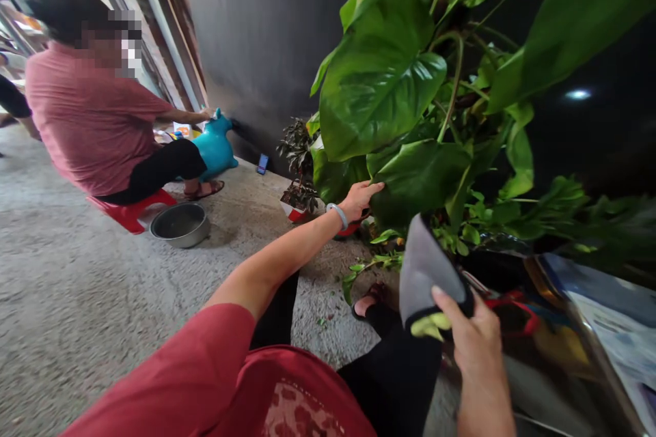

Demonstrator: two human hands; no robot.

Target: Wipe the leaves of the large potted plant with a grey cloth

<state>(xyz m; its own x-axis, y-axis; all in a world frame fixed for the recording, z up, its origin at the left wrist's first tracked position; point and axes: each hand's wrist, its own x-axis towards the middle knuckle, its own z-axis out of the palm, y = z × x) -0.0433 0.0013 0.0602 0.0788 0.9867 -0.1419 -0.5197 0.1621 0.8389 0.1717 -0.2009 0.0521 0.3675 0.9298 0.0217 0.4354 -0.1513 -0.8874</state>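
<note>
My left hand (357, 201), with a pale bangle at the wrist, reaches forward to a large green leaf (417, 181) low on a tall potted plant. Its fingers are closed at the leaf's left edge, and the thumb side is partly hidden. In my right hand (474, 328) is a grey cloth (428, 273) with a dark border and a yellow-green underside. The thumb presses on top while the other fingers are behind it. The cloth hangs just below the leaf, apart from it. Another broad glossy leaf (379, 75) spreads above.
A person in a pink shirt (97, 113) sits on a red stool (130, 212) at left, one hand on a blue animal-shaped toy (212, 147). A metal basin (180, 225) and a small potted plant (298, 198) stand on the concrete floor. A cluttered surface (609, 328) lies at right.
</note>
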